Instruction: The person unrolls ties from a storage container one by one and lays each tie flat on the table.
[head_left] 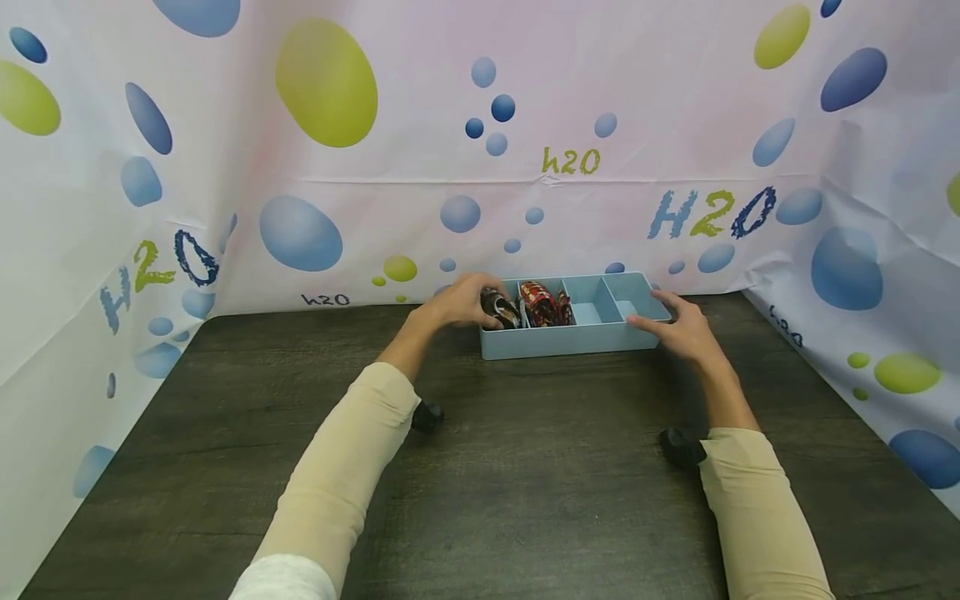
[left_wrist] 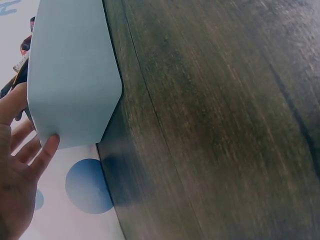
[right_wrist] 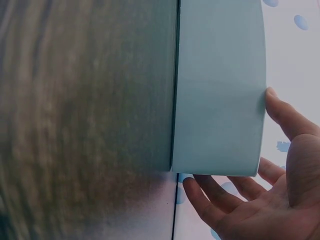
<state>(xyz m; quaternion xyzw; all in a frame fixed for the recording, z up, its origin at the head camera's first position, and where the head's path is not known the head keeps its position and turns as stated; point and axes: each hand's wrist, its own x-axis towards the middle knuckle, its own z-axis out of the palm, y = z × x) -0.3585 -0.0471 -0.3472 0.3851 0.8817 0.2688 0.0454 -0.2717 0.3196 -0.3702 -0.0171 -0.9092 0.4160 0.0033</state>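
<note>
A light blue divided storage box (head_left: 570,340) stands at the back of the table. My left hand (head_left: 467,302) is at its left end, thumb and fingers around a dark shiny wrapped packet (head_left: 501,308) in the leftmost compartment. In the left wrist view, that hand's little finger touches the box's end wall (left_wrist: 75,100). Red patterned wrapped packets (head_left: 540,305) sit in the compartment beside it. My right hand (head_left: 684,329) holds the right end, its thumb on the front rim and its other fingers around the end, as the right wrist view shows.
Two compartments at the right of the box show bare bottoms. A white sheet (head_left: 420,150) printed with blue and green spots hangs behind the dark wooden table (head_left: 525,467) and along its sides. Dark wrist-worn devices (head_left: 681,447) sit under both forearms.
</note>
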